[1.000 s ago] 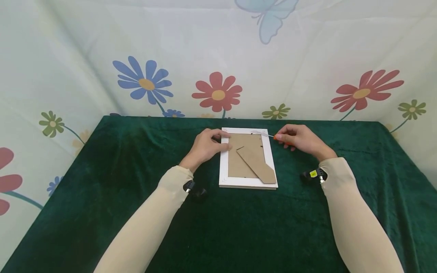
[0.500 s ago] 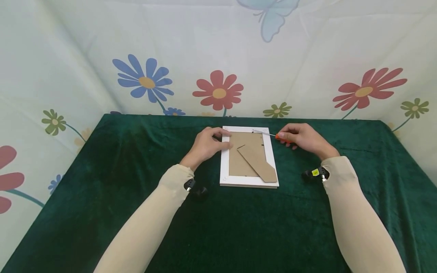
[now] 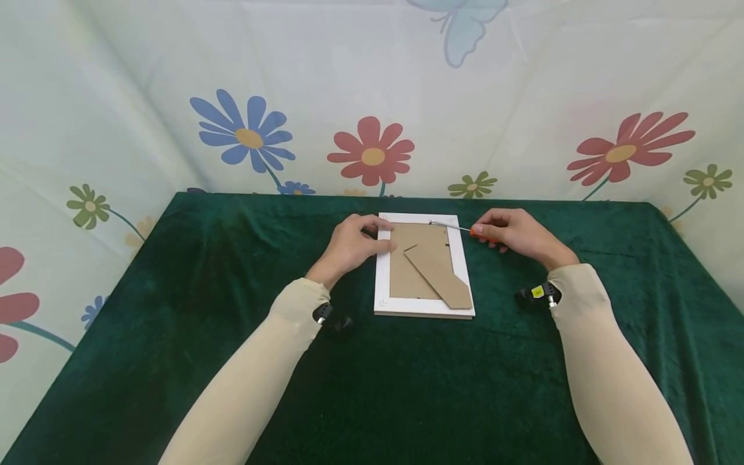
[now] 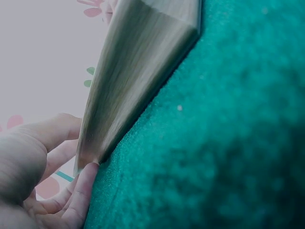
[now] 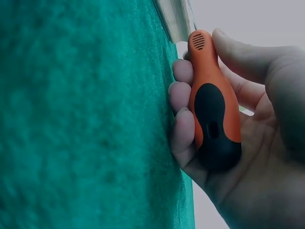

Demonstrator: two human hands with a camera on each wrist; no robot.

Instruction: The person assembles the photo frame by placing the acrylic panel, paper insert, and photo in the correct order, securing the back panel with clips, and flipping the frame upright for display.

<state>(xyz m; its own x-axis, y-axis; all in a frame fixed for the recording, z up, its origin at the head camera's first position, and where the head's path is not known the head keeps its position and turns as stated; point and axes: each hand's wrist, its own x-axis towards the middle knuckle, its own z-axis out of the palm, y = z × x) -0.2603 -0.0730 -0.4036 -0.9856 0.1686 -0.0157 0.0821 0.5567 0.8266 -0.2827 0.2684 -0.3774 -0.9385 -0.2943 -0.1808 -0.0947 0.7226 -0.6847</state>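
Observation:
A white picture frame point(image 3: 382, 278) lies face down on the green cloth, its brown backing board point(image 3: 415, 271) and slanted stand leg point(image 3: 444, 284) uppermost. My left hand point(image 3: 349, 245) grips the frame's left edge near the far corner, thumb over the top side. In the left wrist view, fingertips point(image 4: 86, 183) press against the wood-grained side. My right hand point(image 3: 514, 236) holds a screwdriver with an orange and black handle point(image 5: 209, 71), fingers curled around it. The thin metal shaft point(image 3: 450, 226) crosses the frame's far right corner, its tip at a small black tab on the backing's far edge.
Dark green velvet cloth point(image 3: 261, 258) covers the table around the frame. Behind it hangs a pale backdrop point(image 3: 500, 97) printed with flowers and a butterfly. Another dark tab point(image 3: 447, 245) sits along the backing's right edge.
The head view has tilted slightly. The screwdriver and right hand have shifted only a touch, with the tip staying by the far edge tab. The left hand keeps its place on the frame.

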